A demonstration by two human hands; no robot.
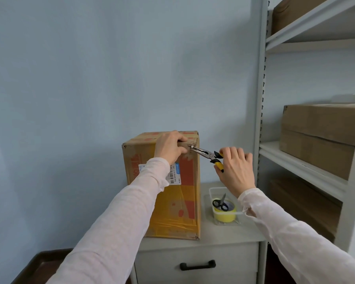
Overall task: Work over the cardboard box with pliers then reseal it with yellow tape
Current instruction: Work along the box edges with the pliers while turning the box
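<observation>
In the head view, the cardboard box (176,212) is stood on a small grey bench (223,232), close to the wall (111,68). Its top edge is held by the left hand (169,146), with the grip curled on the cardboard. The pliers (208,155) are held in the right hand (237,169), with the grip wrapped round the yellow handles. The tip is set on something tiny and shiny at the box's top right corner. It may be a staple, but it is too small to tell.

The cardboard could be torn if the pliers are pulled too hard. The left thumb is very near the tip, so it could be nipped by a slip. The tall box could be tipped if it is let go.

Beside the box, a clear tray (211,190) is set on the bench. The yellow tape (224,215) is in it, with scissors (219,202) laid on top. A grey shelf (295,160) with brown boxes (320,128) is stood at the right.
</observation>
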